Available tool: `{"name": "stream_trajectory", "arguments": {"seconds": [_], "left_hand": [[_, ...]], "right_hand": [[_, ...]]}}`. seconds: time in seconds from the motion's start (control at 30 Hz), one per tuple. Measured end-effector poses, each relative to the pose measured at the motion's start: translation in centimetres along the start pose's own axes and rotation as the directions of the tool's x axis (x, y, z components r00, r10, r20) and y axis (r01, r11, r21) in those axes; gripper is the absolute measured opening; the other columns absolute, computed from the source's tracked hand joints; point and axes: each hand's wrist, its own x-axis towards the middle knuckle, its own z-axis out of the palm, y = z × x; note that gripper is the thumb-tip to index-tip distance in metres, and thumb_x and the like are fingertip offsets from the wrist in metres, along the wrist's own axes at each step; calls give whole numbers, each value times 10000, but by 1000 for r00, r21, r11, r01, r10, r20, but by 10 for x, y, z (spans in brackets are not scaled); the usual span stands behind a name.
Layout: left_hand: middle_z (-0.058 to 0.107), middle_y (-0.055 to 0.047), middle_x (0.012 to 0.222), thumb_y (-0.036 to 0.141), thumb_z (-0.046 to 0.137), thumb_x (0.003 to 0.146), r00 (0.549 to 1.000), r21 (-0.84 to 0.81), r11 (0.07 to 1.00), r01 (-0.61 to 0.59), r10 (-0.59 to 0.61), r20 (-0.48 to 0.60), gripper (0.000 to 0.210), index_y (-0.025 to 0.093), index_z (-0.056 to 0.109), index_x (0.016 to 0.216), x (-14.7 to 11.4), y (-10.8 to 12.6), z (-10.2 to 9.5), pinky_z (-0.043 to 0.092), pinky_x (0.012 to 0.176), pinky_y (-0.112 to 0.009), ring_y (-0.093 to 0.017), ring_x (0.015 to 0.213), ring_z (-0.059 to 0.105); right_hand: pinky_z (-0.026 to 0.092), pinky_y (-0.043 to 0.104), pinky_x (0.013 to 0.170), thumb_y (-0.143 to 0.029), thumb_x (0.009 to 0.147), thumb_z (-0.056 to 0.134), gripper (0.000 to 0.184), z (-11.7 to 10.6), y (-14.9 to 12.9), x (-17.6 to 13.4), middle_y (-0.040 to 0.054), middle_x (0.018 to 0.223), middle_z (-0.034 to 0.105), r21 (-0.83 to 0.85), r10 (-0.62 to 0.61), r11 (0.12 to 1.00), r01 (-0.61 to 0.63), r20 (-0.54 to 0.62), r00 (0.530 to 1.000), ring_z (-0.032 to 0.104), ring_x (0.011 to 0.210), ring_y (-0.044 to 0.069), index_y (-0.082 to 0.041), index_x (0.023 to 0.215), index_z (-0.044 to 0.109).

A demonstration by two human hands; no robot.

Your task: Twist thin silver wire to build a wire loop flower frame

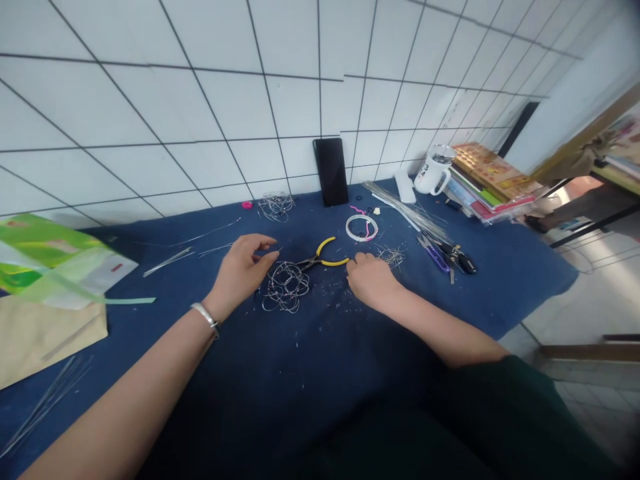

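Note:
My left hand [244,268], with a silver bracelet [204,315] at its wrist, hovers over the cloth, thumb and forefinger a little apart. A tangle of thin wire loops [286,287] with tiny beads lies just right of its fingertips. Pliers with yellow handles [334,263] rest spread between my hands, their jaws beside the tangle. My right hand [371,281] is closed with fingers curled down, at the end of the lower handle; what its fingers hold, if anything, is hidden. Small wire clippings [391,256] form a pile just beyond it.
Dark blue cloth [320,373] covers the table. A black phone [331,172] leans on the tiled wall. Right: a ring-shaped spool [362,228], long wires [413,213], purple-handled snips [434,255], a white mug [434,175] and books [493,183]. Left: green packaging [37,250] and brown paper [50,330].

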Motion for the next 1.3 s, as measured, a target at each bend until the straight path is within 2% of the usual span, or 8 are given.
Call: {"name": "stream_trajectory", "arguments": {"seconds": [0.13, 0.23, 0.4, 0.6, 0.73, 0.8, 0.87, 1.3], "left_hand": [[597, 15, 841, 410, 548, 843, 981, 145, 970, 196, -192, -39, 199, 223, 600, 884, -36, -3, -21, 412, 669, -259, -145, 726, 534], [555, 38, 689, 512, 457, 875, 943, 180, 940, 290, -313, 112, 313, 230, 582, 824, -64, -6, -33, 368, 583, -236, -130, 625, 495], [642, -9, 964, 539, 475, 852, 945, 149, 968, 201, -231, 231, 361, 217, 638, 868, -89, -2, -33, 427, 816, -266, -183, 915, 580], [647, -41, 996, 498, 504, 844, 947, 130, 983, 132, -164, 276, 329, 229, 676, 922, -88, 9, -18, 466, 798, -310, -203, 910, 597], [636, -47, 1019, 447, 529, 841, 952, 84, 984, 159, -175, 249, 295, 231, 672, 984, -87, 11, -15, 474, 767, -314, -197, 910, 592], [632, -49, 1024, 421, 533, 844, 954, 53, 984, 173, -181, 238, 286, 228, 664, 1012, -88, 11, -14, 478, 761, -313, -186, 893, 591], [633, -48, 1013, 391, 535, 845, 955, 26, 983, 180, -181, 236, 270, 227, 664, 1016, -89, 9, -13, 483, 770, -317, -175, 871, 590], [650, -25, 1034, 352, 548, 840, 938, -46, 960, 277, -259, 231, 216, 247, 674, 981, -89, 12, -14, 462, 842, -340, -178, 923, 598]], "right_hand": [[463, 356, 623, -27, 778, 443, 260, -7, -5, -3, 197, 905, 631, -32, -21, 999, 24, 76, 997, 600, 802, 262, -55, 956, 631], [465, 357, 627, -16, 780, 449, 245, -10, -9, -5, 204, 897, 640, -38, -39, 998, 43, 106, 994, 609, 814, 266, -56, 920, 645], [462, 372, 633, -24, 794, 454, 216, -5, -17, -6, 200, 882, 644, -38, -19, 999, 23, 88, 996, 614, 821, 285, -60, 889, 644], [442, 342, 680, -18, 791, 448, 250, 1, -4, 1, 176, 923, 653, 71, -7, 997, 3, 54, 999, 609, 841, 241, -82, 959, 622], [428, 249, 652, -118, 795, 497, 190, 3, 25, 14, 41, 848, 684, 233, -85, 970, 66, 74, 994, 613, 744, 145, -177, 914, 633], [427, 230, 656, -146, 782, 515, 176, 7, 39, 19, 10, 811, 690, 531, -87, 846, 47, 52, 995, 615, 724, 122, -181, 897, 644], [425, 232, 643, -152, 767, 524, 195, 9, 48, 23, 1, 774, 692, 641, -45, 768, 1, 53, 998, 615, 690, 119, -183, 903, 661], [393, 257, 636, -275, 810, 557, 168, 11, 38, 21, 30, 882, 662, 344, -57, 937, 56, -7, 998, 600, 743, 158, -220, 927, 665]]}}
